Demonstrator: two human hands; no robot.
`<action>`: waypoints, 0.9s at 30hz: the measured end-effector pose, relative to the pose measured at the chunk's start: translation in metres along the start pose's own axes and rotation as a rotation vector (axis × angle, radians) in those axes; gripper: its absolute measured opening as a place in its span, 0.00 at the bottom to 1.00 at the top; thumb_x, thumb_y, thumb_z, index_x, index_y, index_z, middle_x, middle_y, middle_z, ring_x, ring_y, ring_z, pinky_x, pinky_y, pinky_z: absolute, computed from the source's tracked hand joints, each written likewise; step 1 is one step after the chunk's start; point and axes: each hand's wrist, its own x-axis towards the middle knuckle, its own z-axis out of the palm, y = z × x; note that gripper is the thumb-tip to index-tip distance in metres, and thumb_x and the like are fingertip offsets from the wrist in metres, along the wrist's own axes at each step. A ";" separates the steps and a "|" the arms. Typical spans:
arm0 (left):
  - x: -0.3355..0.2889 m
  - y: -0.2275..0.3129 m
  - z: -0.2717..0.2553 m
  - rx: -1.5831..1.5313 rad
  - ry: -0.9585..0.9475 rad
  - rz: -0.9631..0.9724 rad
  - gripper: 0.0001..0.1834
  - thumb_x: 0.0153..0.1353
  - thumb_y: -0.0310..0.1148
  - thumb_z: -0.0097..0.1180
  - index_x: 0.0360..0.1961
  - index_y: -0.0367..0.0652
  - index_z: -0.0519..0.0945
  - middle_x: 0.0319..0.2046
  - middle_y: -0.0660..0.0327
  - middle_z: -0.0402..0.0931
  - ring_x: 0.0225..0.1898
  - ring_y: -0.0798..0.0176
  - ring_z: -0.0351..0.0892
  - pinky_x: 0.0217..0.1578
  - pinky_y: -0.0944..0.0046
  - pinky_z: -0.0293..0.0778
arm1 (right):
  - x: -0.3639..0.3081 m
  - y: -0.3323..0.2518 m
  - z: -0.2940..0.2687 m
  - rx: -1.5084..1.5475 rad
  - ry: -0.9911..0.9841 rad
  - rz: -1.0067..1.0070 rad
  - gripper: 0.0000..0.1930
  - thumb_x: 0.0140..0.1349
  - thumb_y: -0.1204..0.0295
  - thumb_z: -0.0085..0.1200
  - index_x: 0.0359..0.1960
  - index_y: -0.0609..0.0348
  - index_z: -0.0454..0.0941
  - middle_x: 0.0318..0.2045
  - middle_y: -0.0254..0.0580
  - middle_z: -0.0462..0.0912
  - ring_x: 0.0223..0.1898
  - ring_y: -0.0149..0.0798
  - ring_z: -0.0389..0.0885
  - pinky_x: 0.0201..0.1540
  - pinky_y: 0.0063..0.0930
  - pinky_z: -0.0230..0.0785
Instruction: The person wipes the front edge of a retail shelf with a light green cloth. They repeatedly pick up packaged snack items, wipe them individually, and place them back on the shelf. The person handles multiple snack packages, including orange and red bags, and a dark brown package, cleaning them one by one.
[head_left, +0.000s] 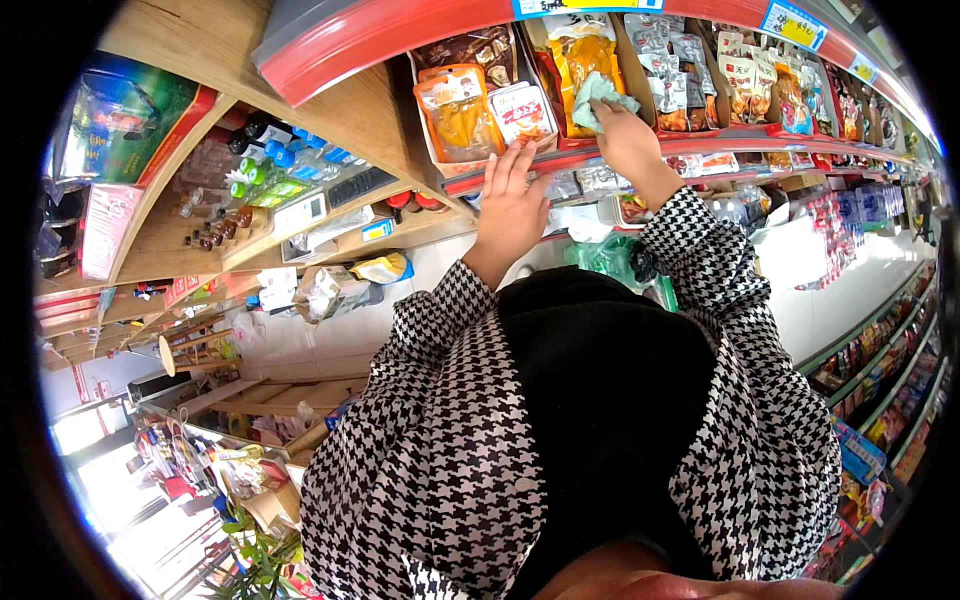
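Note:
A pale green cloth [603, 97] is bunched under the fingers of my right hand [632, 145], which grips it against a yellow snack packet [583, 48] standing in a cardboard box on the shelf. My left hand [508, 205] has its fingers stretched out, with the fingertips resting by the front of a white-edged box and the red shelf edge [575, 158]. Inside that box are an orange packet [458, 112], a dark packet behind it and a small white-and-red packet [521, 112]. Nothing shows in my left hand.
Further boxes of snack packets [738, 85] line the shelf to the right. Above them runs another red shelf edge [400, 45] with price labels. Wooden shelves [290, 235] with bottles stand at the left. A green plastic bag [605, 258] lies low beneath the shelf.

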 end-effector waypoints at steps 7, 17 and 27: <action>0.002 0.000 0.005 0.013 0.056 -0.003 0.18 0.52 0.31 0.60 0.47 0.48 0.80 0.65 0.51 0.59 0.68 0.46 0.54 0.67 0.38 0.48 | -0.018 0.006 0.007 0.041 0.142 -0.187 0.23 0.53 0.76 0.51 0.54 0.57 0.73 0.47 0.51 0.79 0.51 0.52 0.76 0.56 0.42 0.68; 0.000 -0.005 0.013 0.043 0.091 0.016 0.17 0.51 0.30 0.61 0.45 0.49 0.81 0.63 0.52 0.61 0.67 0.46 0.56 0.66 0.38 0.49 | -0.022 0.011 0.016 0.162 0.265 -0.236 0.22 0.51 0.79 0.52 0.51 0.56 0.75 0.48 0.50 0.79 0.54 0.53 0.74 0.58 0.41 0.66; -0.001 -0.004 -0.008 -0.061 0.081 0.003 0.20 0.51 0.28 0.59 0.48 0.45 0.81 0.66 0.52 0.61 0.69 0.44 0.54 0.67 0.41 0.51 | -0.062 0.021 0.006 1.387 0.768 0.471 0.12 0.66 0.76 0.42 0.47 0.63 0.74 0.42 0.36 0.78 0.44 0.29 0.73 0.49 0.26 0.66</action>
